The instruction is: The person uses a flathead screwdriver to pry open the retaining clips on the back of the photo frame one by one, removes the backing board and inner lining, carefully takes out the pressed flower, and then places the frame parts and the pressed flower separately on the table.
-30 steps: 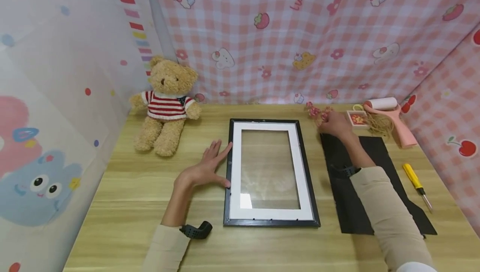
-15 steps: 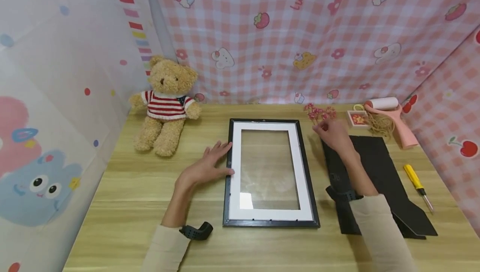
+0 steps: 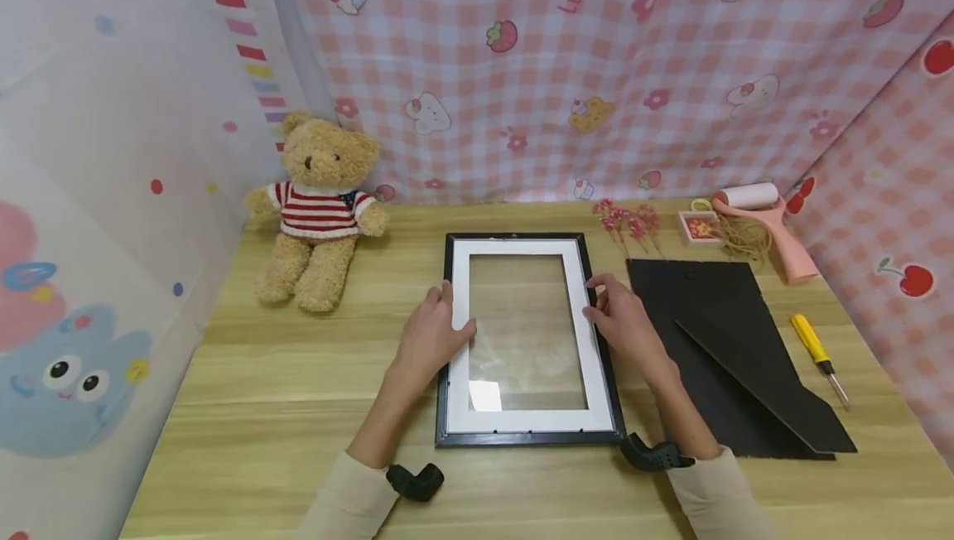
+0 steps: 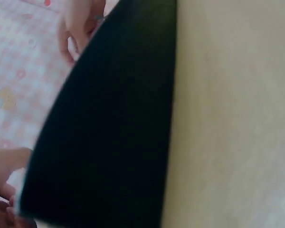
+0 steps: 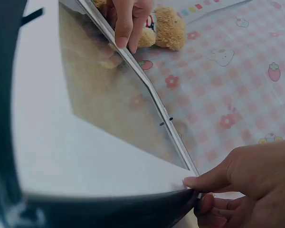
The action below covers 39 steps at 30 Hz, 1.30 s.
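Observation:
A black picture frame (image 3: 532, 441) with a white mat (image 3: 529, 421) and a clear pane lies before me in the head view. My left hand (image 3: 428, 331) grips its left side, thumb over the mat. On the opposite side my right hand (image 3: 628, 323) pinches the frame's edge; in the right wrist view the right thumb is on top, with curled fingers at the underside. The frame's dark side (image 4: 109, 118) fills much of the left wrist view, hiding part of both hands. Right of the frame lies a black backing board (image 3: 663, 300) with its easel leg (image 3: 775, 383) swung out.
Pink dried flowers (image 3: 636, 221) lie behind the board. Beyond them are a small boxed item (image 3: 699, 229), twine (image 3: 747, 238) and a pink-handled lint roller (image 3: 790, 252). A yellow screwdriver (image 3: 811, 339) lies at the right. A teddy bear (image 3: 320, 213) sits back left.
My right hand has let go of the pink dried flowers behind the board and come left to the frame's right side. The left hand now has its thumb further over the mat.

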Each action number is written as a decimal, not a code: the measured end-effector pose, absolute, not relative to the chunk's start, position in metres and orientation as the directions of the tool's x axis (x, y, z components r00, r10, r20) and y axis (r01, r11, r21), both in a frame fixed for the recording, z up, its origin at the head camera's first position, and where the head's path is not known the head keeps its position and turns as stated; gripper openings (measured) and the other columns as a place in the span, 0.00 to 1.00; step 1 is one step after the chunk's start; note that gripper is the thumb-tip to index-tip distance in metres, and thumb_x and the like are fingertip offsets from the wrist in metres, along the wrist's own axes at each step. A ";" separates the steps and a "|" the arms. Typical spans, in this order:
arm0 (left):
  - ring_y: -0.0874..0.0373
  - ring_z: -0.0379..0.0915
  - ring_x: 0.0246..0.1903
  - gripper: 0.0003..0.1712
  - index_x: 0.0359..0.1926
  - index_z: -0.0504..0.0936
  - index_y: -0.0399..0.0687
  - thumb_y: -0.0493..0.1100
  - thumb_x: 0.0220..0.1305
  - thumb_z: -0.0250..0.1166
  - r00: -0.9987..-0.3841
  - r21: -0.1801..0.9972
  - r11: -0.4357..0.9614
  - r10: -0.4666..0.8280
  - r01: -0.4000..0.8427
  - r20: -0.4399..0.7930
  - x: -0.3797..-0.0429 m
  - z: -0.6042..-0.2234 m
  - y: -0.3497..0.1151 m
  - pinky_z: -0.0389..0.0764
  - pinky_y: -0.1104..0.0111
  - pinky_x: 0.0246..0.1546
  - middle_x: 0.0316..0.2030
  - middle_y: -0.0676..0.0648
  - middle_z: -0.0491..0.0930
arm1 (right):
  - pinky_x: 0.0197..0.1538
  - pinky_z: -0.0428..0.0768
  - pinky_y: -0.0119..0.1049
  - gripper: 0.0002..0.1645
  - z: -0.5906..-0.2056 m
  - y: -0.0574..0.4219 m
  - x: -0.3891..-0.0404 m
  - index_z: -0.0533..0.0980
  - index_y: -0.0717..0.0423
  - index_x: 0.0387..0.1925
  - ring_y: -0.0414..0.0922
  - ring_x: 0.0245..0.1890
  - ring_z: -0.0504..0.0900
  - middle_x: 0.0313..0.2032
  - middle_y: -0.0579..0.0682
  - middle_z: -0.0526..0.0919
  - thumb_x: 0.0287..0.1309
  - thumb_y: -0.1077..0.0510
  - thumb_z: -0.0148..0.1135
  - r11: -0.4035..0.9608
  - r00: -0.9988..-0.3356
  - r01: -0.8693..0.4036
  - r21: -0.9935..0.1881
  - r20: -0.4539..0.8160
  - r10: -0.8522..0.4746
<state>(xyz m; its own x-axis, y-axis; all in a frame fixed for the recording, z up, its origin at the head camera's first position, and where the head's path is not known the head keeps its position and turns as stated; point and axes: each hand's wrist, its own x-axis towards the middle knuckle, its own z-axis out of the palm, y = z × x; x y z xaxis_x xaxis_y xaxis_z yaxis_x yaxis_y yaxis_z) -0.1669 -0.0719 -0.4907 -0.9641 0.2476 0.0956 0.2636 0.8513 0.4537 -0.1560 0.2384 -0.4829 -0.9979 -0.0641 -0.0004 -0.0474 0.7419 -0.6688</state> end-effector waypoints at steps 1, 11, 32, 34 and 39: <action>0.38 0.85 0.39 0.44 0.73 0.71 0.18 0.47 0.69 0.73 -0.964 0.439 0.858 0.244 0.267 0.108 -0.165 -0.492 -0.071 0.90 0.49 0.43 0.53 0.27 0.83 | 0.35 0.72 0.37 0.21 -0.483 0.237 -0.156 0.74 0.70 0.62 0.49 0.33 0.75 0.34 0.58 0.78 0.73 0.69 0.67 0.741 -0.998 -0.046 -0.670 -0.001 -0.063; 0.46 0.78 0.23 0.41 0.70 0.73 0.16 0.43 0.66 0.69 -0.952 0.332 0.897 0.239 0.292 0.191 -0.160 -0.494 -0.065 0.86 0.55 0.23 0.46 0.27 0.86 | 0.33 0.75 0.37 0.18 -0.474 0.244 -0.157 0.77 0.70 0.59 0.48 0.31 0.79 0.34 0.58 0.81 0.74 0.65 0.68 0.723 -0.992 -0.062 -0.688 -0.039 -0.122; 0.44 0.78 0.29 0.46 0.73 0.67 0.14 0.48 0.65 0.60 -0.944 0.434 0.839 0.310 0.327 0.113 -0.188 -0.527 -0.079 0.89 0.49 0.37 0.49 0.24 0.85 | 0.38 0.76 0.38 0.21 -0.465 0.251 -0.157 0.81 0.69 0.62 0.47 0.35 0.81 0.38 0.57 0.85 0.84 0.55 0.59 0.653 -0.962 0.095 -0.752 -0.239 -0.135; 0.44 0.77 0.30 0.47 0.75 0.65 0.15 0.49 0.66 0.60 -0.945 0.446 0.835 0.312 0.323 0.100 -0.191 -0.534 -0.080 0.89 0.49 0.39 0.52 0.23 0.84 | 0.38 0.78 0.37 0.21 -0.464 0.250 -0.157 0.81 0.69 0.62 0.46 0.35 0.80 0.39 0.58 0.85 0.84 0.55 0.59 0.638 -0.960 0.110 -0.762 -0.247 -0.129; 0.44 0.77 0.32 0.47 0.76 0.64 0.16 0.48 0.67 0.60 -0.948 0.472 0.828 0.313 0.304 0.062 -0.190 -0.528 -0.080 0.89 0.51 0.40 0.59 0.21 0.82 | 0.35 0.79 0.32 0.24 -0.460 0.248 -0.153 0.78 0.74 0.66 0.42 0.34 0.77 0.41 0.58 0.86 0.85 0.56 0.57 0.581 -0.960 0.122 -0.805 -0.244 -0.136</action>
<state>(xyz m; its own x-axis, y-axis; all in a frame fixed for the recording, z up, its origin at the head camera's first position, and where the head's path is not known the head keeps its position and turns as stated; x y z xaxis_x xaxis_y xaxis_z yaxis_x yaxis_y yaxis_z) -0.1898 -0.0798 -0.5276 -0.9477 0.3131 0.0622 0.3044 0.8276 0.4717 -0.1527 0.2485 -0.4595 -0.9603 -0.1356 -0.2439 0.1224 0.5807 -0.8048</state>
